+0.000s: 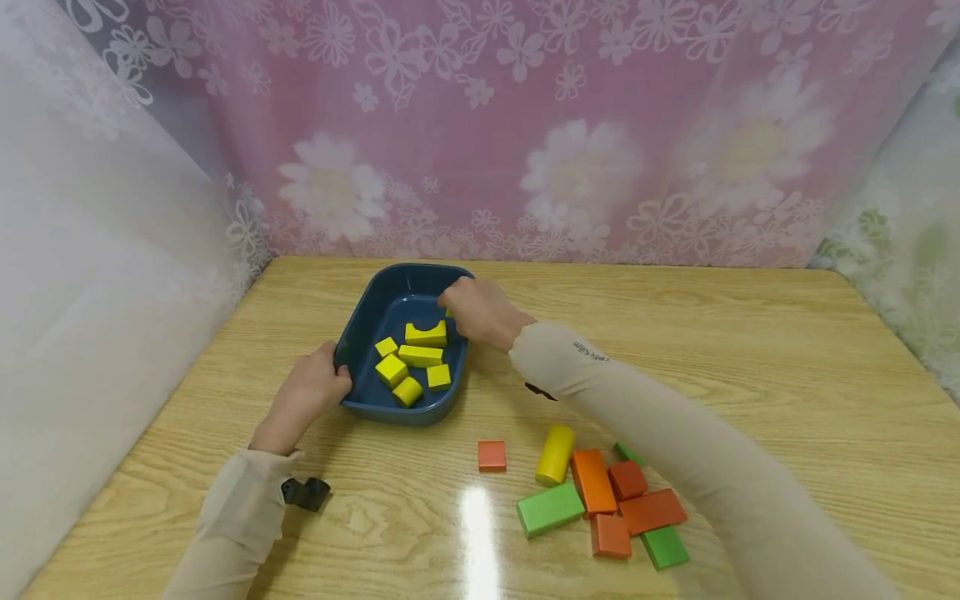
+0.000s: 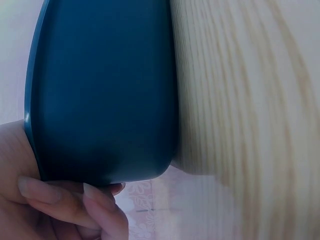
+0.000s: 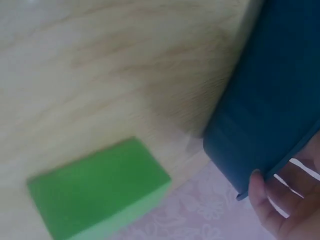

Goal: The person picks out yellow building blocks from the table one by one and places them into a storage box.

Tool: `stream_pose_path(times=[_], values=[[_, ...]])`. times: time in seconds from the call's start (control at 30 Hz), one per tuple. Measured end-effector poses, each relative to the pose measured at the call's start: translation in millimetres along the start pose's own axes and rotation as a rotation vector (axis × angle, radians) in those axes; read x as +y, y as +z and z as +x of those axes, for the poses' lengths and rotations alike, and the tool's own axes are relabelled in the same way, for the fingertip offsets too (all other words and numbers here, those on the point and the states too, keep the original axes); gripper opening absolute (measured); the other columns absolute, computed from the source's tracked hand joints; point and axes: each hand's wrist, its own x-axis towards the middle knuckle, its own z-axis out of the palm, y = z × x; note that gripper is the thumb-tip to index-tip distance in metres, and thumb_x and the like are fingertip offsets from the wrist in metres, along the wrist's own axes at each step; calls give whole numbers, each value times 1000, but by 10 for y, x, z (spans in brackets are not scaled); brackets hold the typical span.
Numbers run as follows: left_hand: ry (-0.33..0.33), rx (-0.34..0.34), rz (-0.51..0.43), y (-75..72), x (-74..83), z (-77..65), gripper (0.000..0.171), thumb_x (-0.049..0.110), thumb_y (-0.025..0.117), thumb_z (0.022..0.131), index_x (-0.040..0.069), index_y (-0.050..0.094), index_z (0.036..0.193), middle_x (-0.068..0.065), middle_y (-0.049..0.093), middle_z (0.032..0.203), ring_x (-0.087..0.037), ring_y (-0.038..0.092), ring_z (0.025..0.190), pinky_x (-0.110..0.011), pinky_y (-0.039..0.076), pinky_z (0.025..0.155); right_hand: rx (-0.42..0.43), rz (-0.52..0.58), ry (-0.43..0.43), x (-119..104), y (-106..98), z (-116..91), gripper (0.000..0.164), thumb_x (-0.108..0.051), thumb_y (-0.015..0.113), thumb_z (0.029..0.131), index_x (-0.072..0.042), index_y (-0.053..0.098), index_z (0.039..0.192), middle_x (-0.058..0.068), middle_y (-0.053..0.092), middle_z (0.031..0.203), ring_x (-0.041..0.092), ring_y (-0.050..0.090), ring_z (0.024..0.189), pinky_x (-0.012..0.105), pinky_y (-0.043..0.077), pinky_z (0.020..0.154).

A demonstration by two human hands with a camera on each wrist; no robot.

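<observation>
A dark blue tray (image 1: 360,321) stands on the table, holding several yellow blocks, among them an arch (image 1: 426,334) and a flat bar (image 1: 421,356). At its left side my left hand (image 1: 313,385) grips the rim, thumb inside and fingers against the outer wall. My right hand (image 1: 483,310) holds the far right rim, its fingers reaching over to the inside. In the right wrist view one fingertip (image 3: 257,182) lies on the tray's outer wall. A bit of yellow block (image 1: 449,313) shows just under the right fingers; the rest is hidden.
Right of the tray lie a yellow cylinder (image 1: 556,455), a small red block (image 1: 492,456), a light green block (image 1: 550,509), an orange block (image 1: 594,482) and several red and green blocks, some close under the right forearm. A pink floral curtain (image 1: 465,142) hangs behind the table.
</observation>
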Motion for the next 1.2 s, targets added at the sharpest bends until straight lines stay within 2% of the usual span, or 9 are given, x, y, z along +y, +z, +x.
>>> stream_pose_path(times=[0.33, 0.57, 1.07, 1.2], values=[[8, 7, 5, -35, 10, 19, 51, 13, 38, 91, -14, 33, 133, -40, 49, 121, -36, 53, 87, -45, 46, 70, -60, 1, 130, -10, 8, 134, 29, -8, 60, 86, -10, 68, 114, 7, 67, 111, 18, 59, 94, 32, 55, 75], [1, -17, 5, -51, 25, 22, 52, 13, 38, 91, -14, 30, 136, -40, 47, 124, -36, 53, 88, -45, 45, 70, -65, -76, 145, -38, 66, 207, 22, -9, 53, 90, -13, 72, 101, 3, 69, 93, 15, 58, 74, 34, 55, 70], [-13, -13, -10, 11, -14, 24, 54, 13, 38, 92, -14, 26, 138, -40, 43, 128, -42, 51, 102, -52, 46, 81, -85, -7, 224, -74, 182, 282, 24, -9, 51, 92, -13, 69, 107, 4, 67, 96, 16, 58, 81, 36, 53, 77], [-7, -9, -4, 1, -3, 17, 53, 13, 38, 92, -14, 29, 136, -41, 45, 126, -40, 53, 97, -49, 47, 76, -88, 19, 234, -73, 199, 287, 25, -9, 51, 92, -13, 68, 110, 4, 66, 97, 17, 58, 82, 36, 53, 78]])
